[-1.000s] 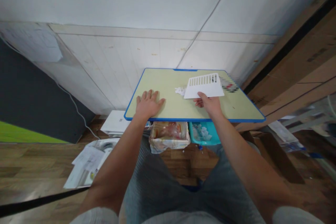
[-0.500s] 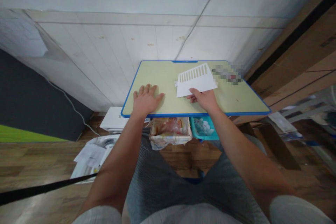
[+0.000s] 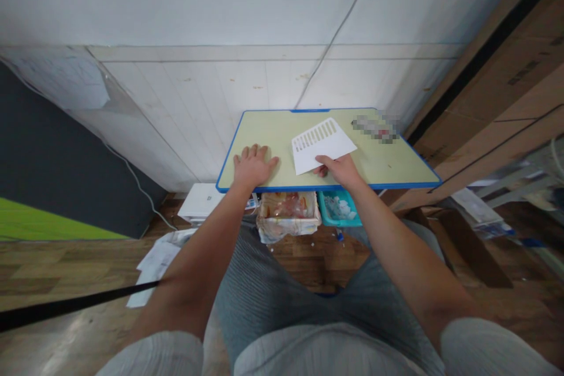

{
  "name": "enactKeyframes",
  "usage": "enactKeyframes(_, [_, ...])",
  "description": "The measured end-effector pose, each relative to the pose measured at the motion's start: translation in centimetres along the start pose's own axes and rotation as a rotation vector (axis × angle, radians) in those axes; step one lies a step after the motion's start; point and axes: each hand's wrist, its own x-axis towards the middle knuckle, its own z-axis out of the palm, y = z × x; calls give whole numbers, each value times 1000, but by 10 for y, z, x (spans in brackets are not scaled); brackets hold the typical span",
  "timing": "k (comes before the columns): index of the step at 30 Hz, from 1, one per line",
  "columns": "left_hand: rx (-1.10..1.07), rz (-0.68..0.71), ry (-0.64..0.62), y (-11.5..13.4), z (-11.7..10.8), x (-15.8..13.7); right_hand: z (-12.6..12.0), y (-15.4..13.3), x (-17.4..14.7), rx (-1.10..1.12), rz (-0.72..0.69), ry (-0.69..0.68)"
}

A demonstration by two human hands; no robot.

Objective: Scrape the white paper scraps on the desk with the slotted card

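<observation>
My left hand (image 3: 253,167) lies flat with fingers spread on the left part of a pale yellow table (image 3: 273,129) with a blue edge. Between thumb and fingers, my right hand (image 3: 339,169) grips a white sheet (image 3: 324,148) by its near edge. A row of slots of graded length is cut through the sheet's far side. It sits tilted over the middle of the tabletop; whether it touches the surface I cannot tell. Most of my right fingers are hidden beneath it. A pixelated object (image 3: 376,128) lies at the table's right back.
Below the front edge stand a cloth-lined basket (image 3: 288,224) and a turquoise basket (image 3: 326,216) with white scraps. A white box (image 3: 199,202) is at the left. Large cardboard boxes (image 3: 493,111) border the right side, and a wall (image 3: 220,82) stands behind.
The sheet has turned slightly and come down a little in my right hand; loose edges formerly visible at its left no longer show. My left hand stays flat. The view has shifted slightly.
</observation>
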Motion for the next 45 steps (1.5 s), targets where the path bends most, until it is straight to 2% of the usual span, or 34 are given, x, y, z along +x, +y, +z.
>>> enactKeyframes(3, [6,10,30,0,1,0,-2,-1,-2,-3,-6,-31])
enactKeyframes(10, [13,13,52,1,1,-1,-2,-3,-3,2,-2,-6])
enactKeyframes(22, [10,-10,-20,0,-1,1,-3,-4,-5,11,1,-41])
enactKeyframes(27, [15,-19,-51,0,-4,0,-5,-4,0,105,0,92])
enactKeyframes(31, [20,-27,-56,-2,-7,5,-25,-8,20,131,-15,208])
enactKeyframes(36, [-13,-34,-21,0,-11,44,-54,-21,62,25,-76,222])
enactKeyframes(42, [-36,-18,2,13,-12,123,-68,-31,110,-148,-130,22])
enactKeyframes(45, [-31,-15,3,17,-11,154,-75,-28,133,-217,-120,-27])
